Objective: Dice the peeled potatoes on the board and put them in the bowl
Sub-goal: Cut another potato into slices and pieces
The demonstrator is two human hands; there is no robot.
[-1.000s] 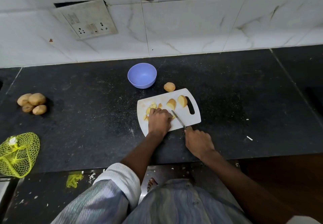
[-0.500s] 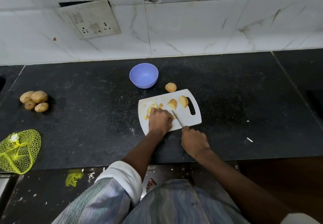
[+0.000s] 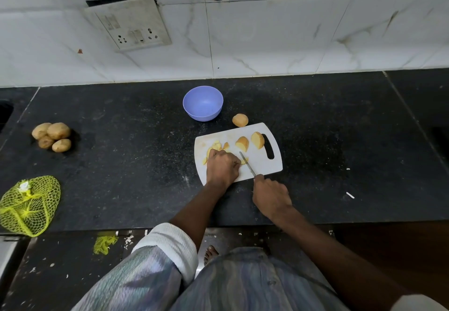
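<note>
Two potato halves wait on the white plastic cutting board, with cut pieces at its left end; dicing appears to be mid-course. Left hand curls over a piece, pinning it; right hand grips a slim knife, blade at that piece. Next: further cuts, fingertips clear. Lilac plastic bowl, beyond on the black table, shows nothing inside. One peeled whole potato lies beside the board.
</note>
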